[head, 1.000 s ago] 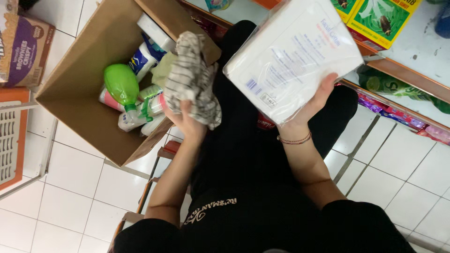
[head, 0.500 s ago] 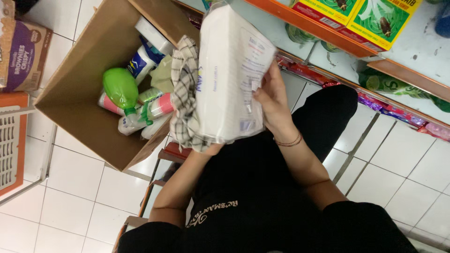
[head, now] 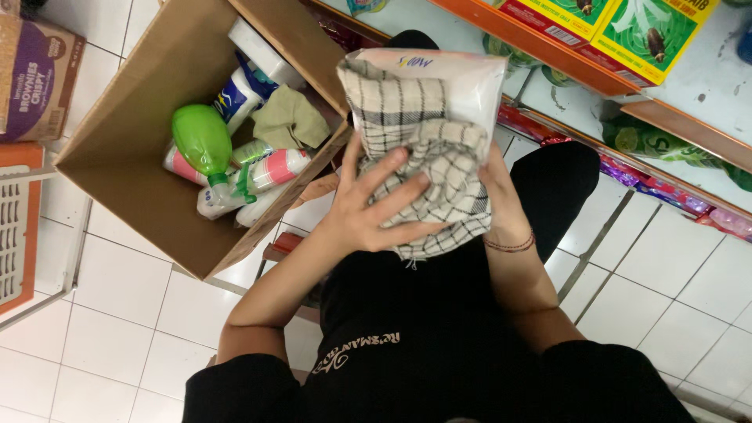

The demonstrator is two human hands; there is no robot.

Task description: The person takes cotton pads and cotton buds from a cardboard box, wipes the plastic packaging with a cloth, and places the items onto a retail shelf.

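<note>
The left hand (head: 368, 215) lies spread, fingers fanned, flat on a black-and-white checked cloth (head: 427, 168) and presses it against the face of a white plastic-wrapped pack (head: 462, 86). The pack stands upright over the person's lap, at the centre of the view, its top edge toward the shelves. The right hand (head: 501, 207) is mostly hidden behind pack and cloth; it seems to close on the pack's right edge from behind, steadying it so that the cloth can bear against it, though the fingers cannot be made out. A thin red bracelet (head: 511, 245) circles that wrist.

To the left, on the floor, stands an open cardboard box (head: 117, 164), its flaps folded outward so the contents stay within reach. Inside lie a green-capped spray bottle (head: 202, 141), a white bottle with a pink label (head: 270, 171), a white and blue bottle (head: 239, 94) and an olive rag (head: 290, 119), all loosely heaped toward the box's far right corner.

The floor (head: 110, 345) is of white square tiles with dark grout. At the far left lie a purple snack carton (head: 39, 78) and the edge of an orange and white basket (head: 19, 227). Along the far right runs a shop shelf with an orange lip (head: 548, 48), stocked with green and yellow boxes (head: 650, 35).
</note>
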